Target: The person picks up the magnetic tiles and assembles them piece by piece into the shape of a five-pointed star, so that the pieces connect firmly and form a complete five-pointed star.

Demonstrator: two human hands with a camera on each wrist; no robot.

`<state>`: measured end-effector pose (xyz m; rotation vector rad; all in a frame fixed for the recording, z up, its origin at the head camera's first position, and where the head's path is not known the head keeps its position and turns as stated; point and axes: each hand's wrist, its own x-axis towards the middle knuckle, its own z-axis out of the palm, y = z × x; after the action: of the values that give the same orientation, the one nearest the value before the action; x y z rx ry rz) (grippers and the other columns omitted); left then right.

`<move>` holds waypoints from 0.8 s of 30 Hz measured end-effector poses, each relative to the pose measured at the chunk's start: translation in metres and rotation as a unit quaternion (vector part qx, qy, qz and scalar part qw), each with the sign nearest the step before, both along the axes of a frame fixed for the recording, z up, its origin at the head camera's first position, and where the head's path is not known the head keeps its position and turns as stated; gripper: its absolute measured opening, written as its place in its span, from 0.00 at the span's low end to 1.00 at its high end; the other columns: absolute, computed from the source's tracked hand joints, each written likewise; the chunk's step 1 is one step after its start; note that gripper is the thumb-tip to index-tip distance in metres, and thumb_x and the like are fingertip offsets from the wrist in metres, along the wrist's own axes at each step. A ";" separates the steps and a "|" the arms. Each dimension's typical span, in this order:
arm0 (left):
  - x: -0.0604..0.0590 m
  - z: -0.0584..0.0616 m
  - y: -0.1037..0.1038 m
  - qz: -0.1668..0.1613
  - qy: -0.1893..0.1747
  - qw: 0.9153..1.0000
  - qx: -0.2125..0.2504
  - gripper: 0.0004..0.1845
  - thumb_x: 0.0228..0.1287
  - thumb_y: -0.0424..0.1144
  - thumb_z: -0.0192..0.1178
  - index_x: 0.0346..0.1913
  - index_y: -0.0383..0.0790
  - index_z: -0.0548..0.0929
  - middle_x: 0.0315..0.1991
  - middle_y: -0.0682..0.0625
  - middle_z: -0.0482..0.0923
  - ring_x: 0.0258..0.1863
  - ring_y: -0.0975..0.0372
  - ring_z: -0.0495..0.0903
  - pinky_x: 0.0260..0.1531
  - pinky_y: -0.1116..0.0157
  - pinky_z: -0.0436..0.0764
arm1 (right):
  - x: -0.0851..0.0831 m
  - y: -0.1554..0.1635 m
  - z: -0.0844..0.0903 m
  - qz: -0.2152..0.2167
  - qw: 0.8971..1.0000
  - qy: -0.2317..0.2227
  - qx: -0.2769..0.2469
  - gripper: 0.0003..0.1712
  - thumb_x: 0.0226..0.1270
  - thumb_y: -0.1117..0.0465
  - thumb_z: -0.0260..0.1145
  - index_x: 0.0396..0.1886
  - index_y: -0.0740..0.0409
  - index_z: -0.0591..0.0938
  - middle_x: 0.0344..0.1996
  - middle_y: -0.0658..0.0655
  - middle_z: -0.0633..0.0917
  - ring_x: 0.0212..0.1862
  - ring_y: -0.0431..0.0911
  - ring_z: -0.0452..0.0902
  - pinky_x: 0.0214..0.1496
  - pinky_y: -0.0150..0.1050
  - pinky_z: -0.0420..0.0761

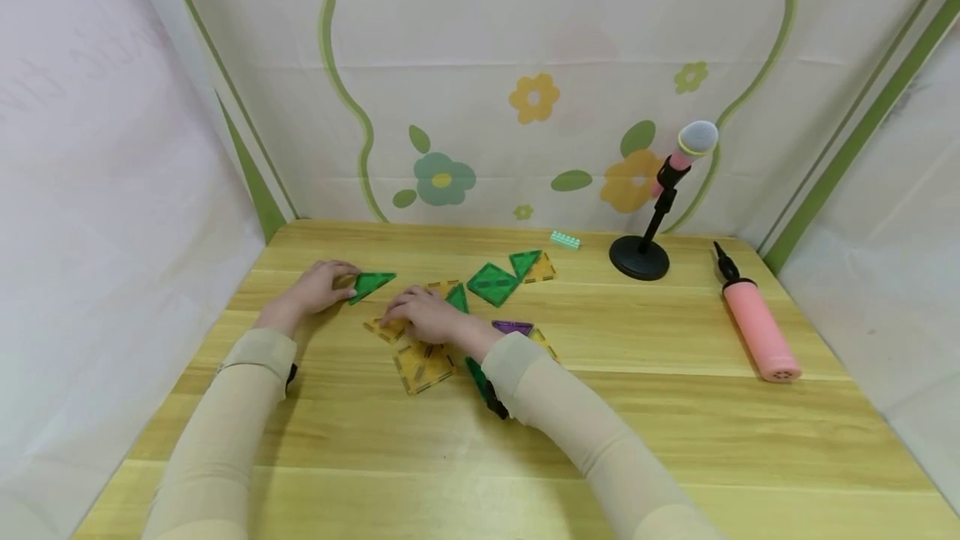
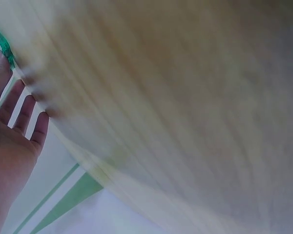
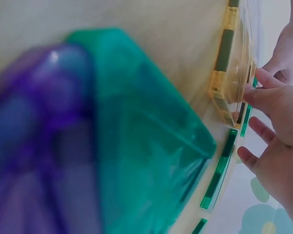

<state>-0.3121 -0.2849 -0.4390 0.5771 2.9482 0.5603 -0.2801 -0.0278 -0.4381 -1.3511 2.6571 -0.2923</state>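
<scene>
At the left, my left hand pinches the edge of a green triangular magnetic tile; in the left wrist view the thumb touches this green tile while other fingers spread near the tabletop. My right hand reaches across the tile group, its thumb and index finger pinching a small yellow triangular tile. Just below lies a yellow square tile, partly under the hand. A green triangular tile shows behind it. In the right wrist view, a purple tile and a green tile loom close and blurred.
Right of the hands lie a green square tile, a small green triangle and a purple tile. A mint toy block, a microphone on a stand and a pink hand pump stand farther right. Fabric walls border the table.
</scene>
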 end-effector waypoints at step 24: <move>0.005 0.003 0.011 -0.023 -0.003 1.000 0.000 0.24 0.65 0.41 0.60 0.61 0.36 0.74 0.63 0.30 0.64 0.62 0.36 0.60 0.61 0.38 0.57 | 0.005 -0.007 -0.008 -0.094 0.994 0.059 0.017 0.23 0.64 0.42 0.61 0.59 0.33 0.77 0.60 0.45 0.72 0.58 0.46 0.63 0.56 0.49 0.68</move>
<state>-0.3075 -0.2736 -0.4359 0.6392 2.9215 0.5566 -0.2748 -0.0343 -0.4458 -1.1432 2.8778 -0.1918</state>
